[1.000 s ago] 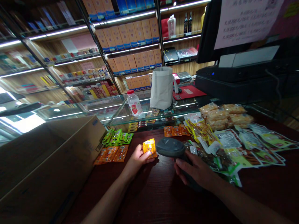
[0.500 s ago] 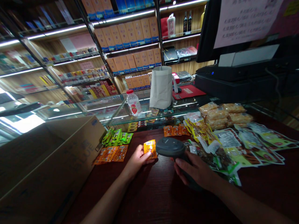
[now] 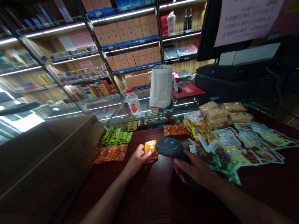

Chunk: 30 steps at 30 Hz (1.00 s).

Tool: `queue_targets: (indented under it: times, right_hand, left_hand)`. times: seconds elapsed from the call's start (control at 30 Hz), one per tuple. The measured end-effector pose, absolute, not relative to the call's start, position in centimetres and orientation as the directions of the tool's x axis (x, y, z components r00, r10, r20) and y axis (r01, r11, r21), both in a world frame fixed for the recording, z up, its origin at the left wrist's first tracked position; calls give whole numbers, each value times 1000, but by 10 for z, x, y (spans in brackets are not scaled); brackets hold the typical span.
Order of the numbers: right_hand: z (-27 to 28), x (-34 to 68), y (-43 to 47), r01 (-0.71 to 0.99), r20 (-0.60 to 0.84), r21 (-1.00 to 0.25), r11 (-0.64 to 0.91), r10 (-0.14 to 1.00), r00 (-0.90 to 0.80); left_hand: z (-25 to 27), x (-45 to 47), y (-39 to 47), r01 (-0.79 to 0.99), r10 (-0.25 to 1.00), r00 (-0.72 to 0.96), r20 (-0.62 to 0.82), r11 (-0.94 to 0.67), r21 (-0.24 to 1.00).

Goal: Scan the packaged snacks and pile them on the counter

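Pinched in my left hand [image 3: 139, 158] is a small orange snack packet [image 3: 150, 149], its barcode label facing up. My right hand [image 3: 195, 169] is wrapped round the handle of a dark grey barcode scanner [image 3: 169, 146], whose head points left, close to the packet's right edge. A blue light glows on top of the scanner. Left of my left hand lie orange packets [image 3: 114, 152] and green packets [image 3: 118, 136]. More orange packets [image 3: 175, 129] lie beyond the scanner.
A cardboard box [image 3: 77, 149] stands open on the left. Bagged snacks [image 3: 201, 130], bread packs [image 3: 226, 115] and flat pouches [image 3: 249, 143] cover the right. Behind are a bottle [image 3: 133, 102], a white paper bag [image 3: 161, 87] and a monitor [image 3: 207, 34] on the dark wooden counter's [image 3: 149, 199] far side.
The blue light on the scanner has come on. My left hand and the orange packet have shifted very slightly right; both grips are unchanged.
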State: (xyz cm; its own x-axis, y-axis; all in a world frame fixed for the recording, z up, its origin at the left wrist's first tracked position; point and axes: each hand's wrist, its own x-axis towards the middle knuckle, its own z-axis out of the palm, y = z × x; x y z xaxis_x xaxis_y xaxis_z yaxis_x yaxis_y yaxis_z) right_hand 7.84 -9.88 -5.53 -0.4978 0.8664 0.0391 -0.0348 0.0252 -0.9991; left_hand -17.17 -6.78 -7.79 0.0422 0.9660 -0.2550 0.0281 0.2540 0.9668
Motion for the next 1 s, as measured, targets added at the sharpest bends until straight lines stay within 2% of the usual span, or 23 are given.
queue_targets:
  times: [0.37, 0.67, 0.87, 1.0]
  right_hand:
    - [-49, 80, -103, -47, 32, -999, 8, 848, -529]
    - [-58, 76, -99, -71, 34, -997, 1, 885, -465]
    - [-57, 80, -97, -138, 41, -990, -22, 901, -433]
    - [-49, 89, -93, -260, 49, -964, -58, 921, -386]
  left_hand:
    - [-77, -175, -69, 27, 969, 109, -220, 218, 975]
    - [-74, -171, -76, -13, 977, 76, -199, 201, 980]
    - [-77, -173, -73, -3, 978, 79, -195, 196, 981]
    - [-80, -176, -68, 41, 988, -5, -151, 151, 988]
